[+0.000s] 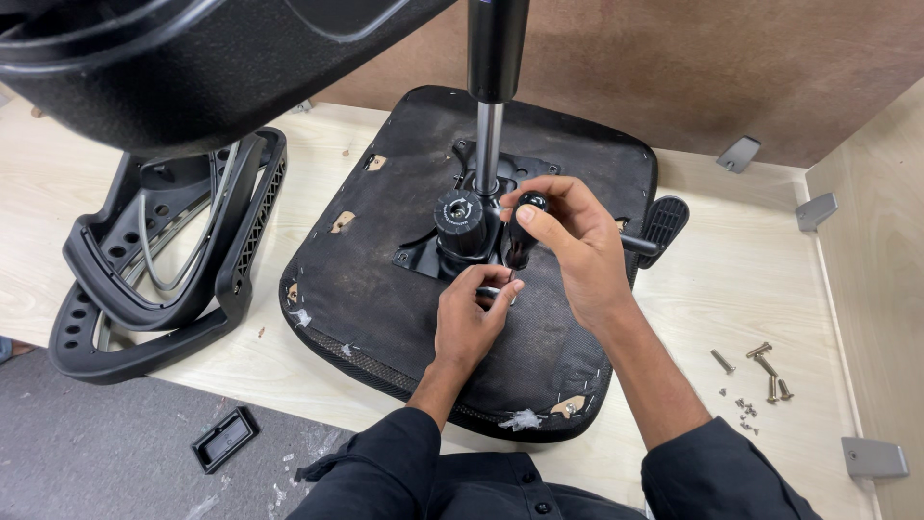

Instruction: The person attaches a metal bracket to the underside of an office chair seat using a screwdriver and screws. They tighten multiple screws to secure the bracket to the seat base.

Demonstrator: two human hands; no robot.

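We are gripping a screwdriver in our right hand while our left hand is pinching a metal fitting on the upturned chair seat.

Seat underside at centre frame: matt black cloth, dusty and torn; gas-lift shaft above it: smooth glossy metal; worktop: pale wood, matt; screws at lower right: dull metal.

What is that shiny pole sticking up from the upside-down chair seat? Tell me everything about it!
The shiny pole is a round metal shaft, silvery and smooth, standing upright from the black mechanism bolted to the underside of the chair seat. Its upper part disappears into a wider black tube that runs out of the picture. A black ribbed knob sits close beside its foot. The right hand is near it, not touching it.
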